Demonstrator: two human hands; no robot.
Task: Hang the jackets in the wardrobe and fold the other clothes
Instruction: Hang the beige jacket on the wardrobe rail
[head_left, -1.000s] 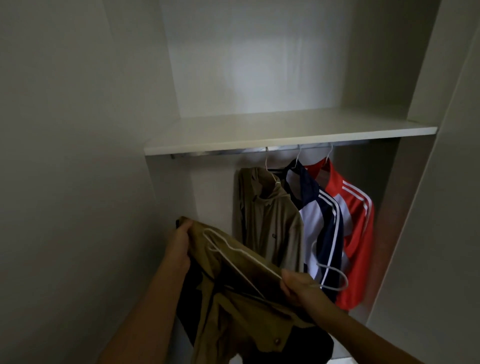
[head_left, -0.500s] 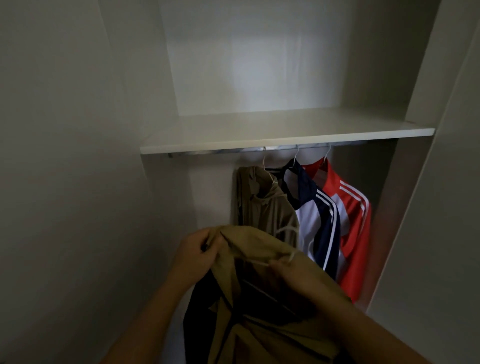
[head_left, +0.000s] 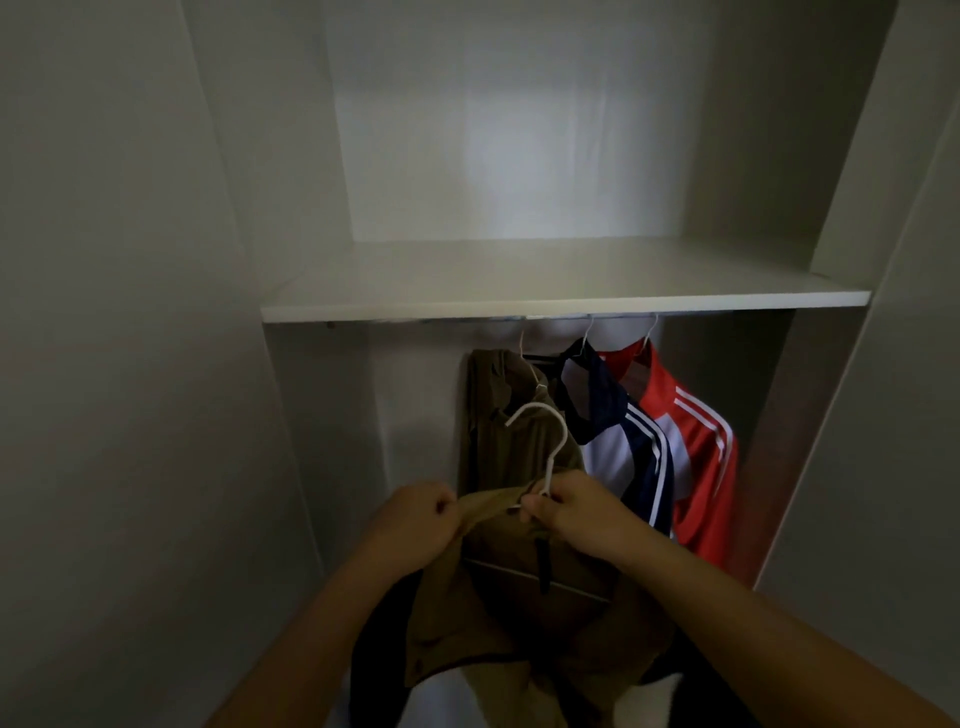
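Wardrobe (head_left: 493, 156): smooth, matt, off-white panels, dimly lit. Shelf (head_left: 519, 291): one flat white board with a straight front edge, across the middle of the view. Rail (head_left: 415, 321): a thin metal strip just under the shelf edge, mostly hidden. Three garments hang from it at 4 o'clock of the view on thin white hooks, touching side by side. Olive jacket (head_left: 493, 415): dull woven cloth, on the left. Navy jacket (head_left: 628, 447): smooth sports fabric with white panels and white sleeve stripes, in the middle. Red jacket (head_left: 701, 467): the same smooth fabric with white stripes, on the right. Khaki jacket (head_left: 519, 618): soft, creased woven cloth with a dark lining, held at 6 o'clock of the view in front of and below the hung olive jacket, not on the rail. White hanger (head_left: 551, 436): slender, with a rounded open hook rising at 12 o'clock from the khaki collar; its pale lower bar shows inside the garment. Left hand (head_left: 415, 519): fingers curled, gripping the collar cloth at 9 o'clock of the hanger neck. Right hand (head_left: 576, 512): fingertips pinching the base of the hanger neck at 3 o'clock. The hands are close together but not touching, with the collar bunched between them.
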